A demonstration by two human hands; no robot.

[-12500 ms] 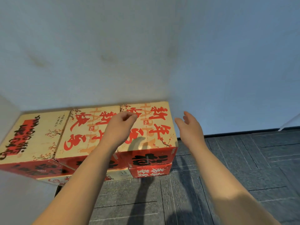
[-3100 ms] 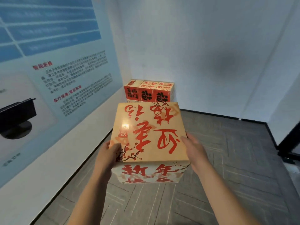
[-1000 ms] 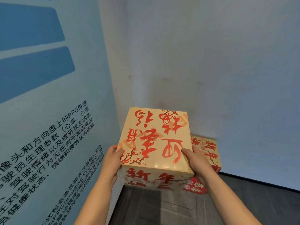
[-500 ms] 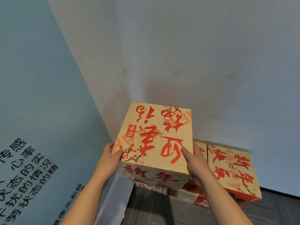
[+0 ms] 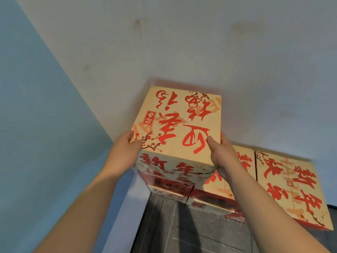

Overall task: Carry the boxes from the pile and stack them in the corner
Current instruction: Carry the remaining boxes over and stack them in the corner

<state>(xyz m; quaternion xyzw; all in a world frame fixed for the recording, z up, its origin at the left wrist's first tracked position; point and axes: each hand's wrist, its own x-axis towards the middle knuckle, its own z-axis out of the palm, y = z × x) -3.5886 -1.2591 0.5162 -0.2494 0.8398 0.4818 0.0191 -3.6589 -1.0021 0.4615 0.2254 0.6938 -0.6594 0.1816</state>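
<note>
A beige box with red calligraphy (image 5: 179, 125) sits high in the corner, over the leftmost of the stacked boxes. My left hand (image 5: 125, 154) grips its left lower corner, thumb on the top face. My right hand (image 5: 221, 157) holds its right side, thumb on top and fingers under the edge. Whether the box rests fully on the stack (image 5: 284, 187) below, I cannot tell. Two more matching boxes of the stack show to the right, with a lower layer (image 5: 171, 193) peeking out beneath.
A blue poster wall (image 5: 45, 125) runs along the left and a white wall (image 5: 200, 42) stands behind the boxes. Dark grey floor tiles (image 5: 191, 230) lie in front of the stack.
The held box has moved forward and down into the corner, over the left end of the stack. Both hands keep the same hold.
</note>
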